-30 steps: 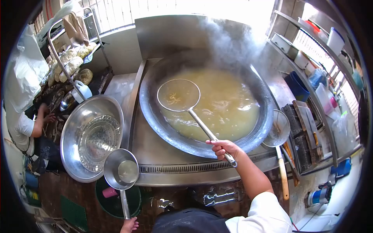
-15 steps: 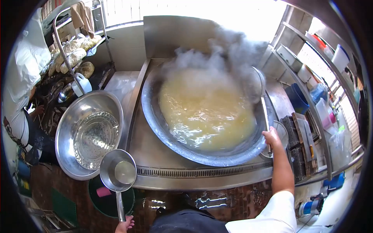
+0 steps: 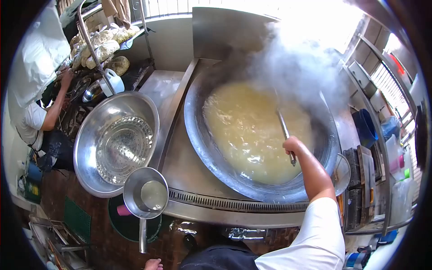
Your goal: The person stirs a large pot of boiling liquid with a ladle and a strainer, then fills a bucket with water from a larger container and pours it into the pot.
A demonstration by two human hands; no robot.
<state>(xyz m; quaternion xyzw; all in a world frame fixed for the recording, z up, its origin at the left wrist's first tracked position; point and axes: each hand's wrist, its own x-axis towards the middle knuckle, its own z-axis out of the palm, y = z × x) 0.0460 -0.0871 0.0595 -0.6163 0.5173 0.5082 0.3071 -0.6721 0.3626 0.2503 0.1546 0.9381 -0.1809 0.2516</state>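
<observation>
My right hand [image 3: 293,145] is closed round the metal handle of a long skimmer [image 3: 282,122], held over a wide wok [image 3: 211,165] of pale yellow, steaming liquid [image 3: 245,135]. Steam hides the skimmer's head. At the bottom edge, my left hand [image 3: 154,264] is partly in view, fingers loosely apart and holding nothing. Just above it, apart from the fingers, is the handle of a saucepan [image 3: 130,193] with a little cloudy liquid inside. Behind the saucepan, a large steel bowl [image 3: 87,139] holds a perforated steel basin [image 3: 121,150].
A round mesh strainer [image 3: 343,173] lies right of the wok. Shelves with tubs and a blue bucket [image 3: 364,128] line the right side. A green tub [image 3: 155,227] stands on the wet floor. Far left, another person's arm [image 3: 58,101] reaches toward bagged food [image 3: 105,49].
My right hand has swung the skimmer from the wok's right rim over the liquid. My left hand has come off the saucepan handle. The view has shifted, and the other person's arm has come into sight.
</observation>
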